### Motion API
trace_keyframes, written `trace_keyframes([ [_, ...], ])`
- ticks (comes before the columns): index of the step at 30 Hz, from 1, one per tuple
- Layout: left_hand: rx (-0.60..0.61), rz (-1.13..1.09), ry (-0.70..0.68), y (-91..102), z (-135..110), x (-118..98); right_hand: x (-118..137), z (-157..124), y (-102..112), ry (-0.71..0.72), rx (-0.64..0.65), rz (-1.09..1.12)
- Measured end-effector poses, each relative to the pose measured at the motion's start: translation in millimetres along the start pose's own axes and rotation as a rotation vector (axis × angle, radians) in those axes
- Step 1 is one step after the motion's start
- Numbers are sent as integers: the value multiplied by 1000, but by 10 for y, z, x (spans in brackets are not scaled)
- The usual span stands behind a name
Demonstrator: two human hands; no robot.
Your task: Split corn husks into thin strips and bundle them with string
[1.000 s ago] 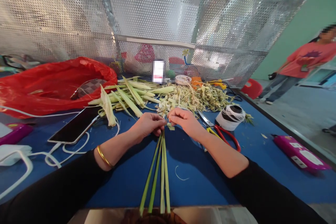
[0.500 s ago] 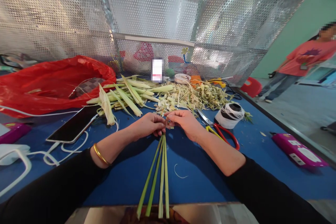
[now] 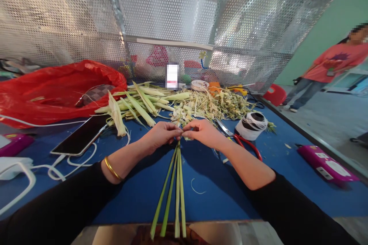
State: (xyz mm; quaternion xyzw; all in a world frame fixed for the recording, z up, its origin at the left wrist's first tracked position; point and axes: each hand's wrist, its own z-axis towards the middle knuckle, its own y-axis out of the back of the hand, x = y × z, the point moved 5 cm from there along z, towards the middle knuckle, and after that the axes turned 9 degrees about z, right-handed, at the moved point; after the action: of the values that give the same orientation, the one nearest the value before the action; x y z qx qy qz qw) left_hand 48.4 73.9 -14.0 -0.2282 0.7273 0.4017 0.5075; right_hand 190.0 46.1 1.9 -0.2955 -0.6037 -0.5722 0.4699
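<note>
Several long, narrow green leaf strips [image 3: 178,187] fan out toward me, their near ends hanging past the table edge. My left hand [image 3: 164,134] is closed in a pinch around their gathered far ends. Close against it, my right hand [image 3: 198,132] also pinches with thumb and forefinger; whatever lies between those fingertips is too small to make out. Beyond both hands is a heap of pale green husks [image 3: 140,109], with dry shredded plant bits [image 3: 218,105] to its right. Red-handled scissors [image 3: 250,147] lie partly hidden behind my right forearm.
A wound spool of white string [image 3: 251,125] stands right of the scissors. Further right lies a purple packet [image 3: 327,164]. On the left are a phone [image 3: 80,136] with white cables and a red plastic bag [image 3: 60,88]. A person [image 3: 330,65] stands beyond the blue table [image 3: 227,199].
Both hands have shifted slightly, and their fingertips have come together above the strips. My right forearm has moved over the scissors' yellow handle. The strips have barely moved.
</note>
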Motion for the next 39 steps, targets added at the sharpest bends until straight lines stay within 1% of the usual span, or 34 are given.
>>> trace_keyframes([
  [2,-18,-13,14,11,-1,7,-17,1,-6,12,-3,-109],
  [4,-45,-19,32,26,-1,16,-13,-1,6,34,-37,-187],
  [8,-85,-45,74,53,2,36,27,-9,27,67,-59,-205],
  [10,-102,-43,91,65,1,35,46,-17,11,80,-25,-188],
  [12,-119,-31,97,76,-2,20,62,-30,-28,94,41,-161],
  [15,-129,-17,82,86,-12,-20,74,-48,-78,106,125,-128],
  [17,-126,-6,67,89,-20,-46,60,-47,-90,90,151,-122],
  [18,-125,3,59,92,-23,-57,45,-40,-81,75,134,-114],
  [20,-127,19,31,97,-27,-75,11,-17,-36,46,37,-41],
  [22,-122,27,-16,95,-23,-88,-23,4,6,38,-81,105],
  [24,-103,43,-69,85,-14,-92,-49,18,-5,38,-121,246],
  [27,-106,148,-162,83,-5,-105,-77,26,-81,13,-76,306],
  [31,-177,408,-283,101,-40,-171,-94,22,-137,21,-32,266],
  [34,-233,564,-300,110,-74,-211,-106,23,-146,25,-33,270],
  [39,-254,657,-330,100,-82,-224,-119,31,-165,0,-38,283],
])
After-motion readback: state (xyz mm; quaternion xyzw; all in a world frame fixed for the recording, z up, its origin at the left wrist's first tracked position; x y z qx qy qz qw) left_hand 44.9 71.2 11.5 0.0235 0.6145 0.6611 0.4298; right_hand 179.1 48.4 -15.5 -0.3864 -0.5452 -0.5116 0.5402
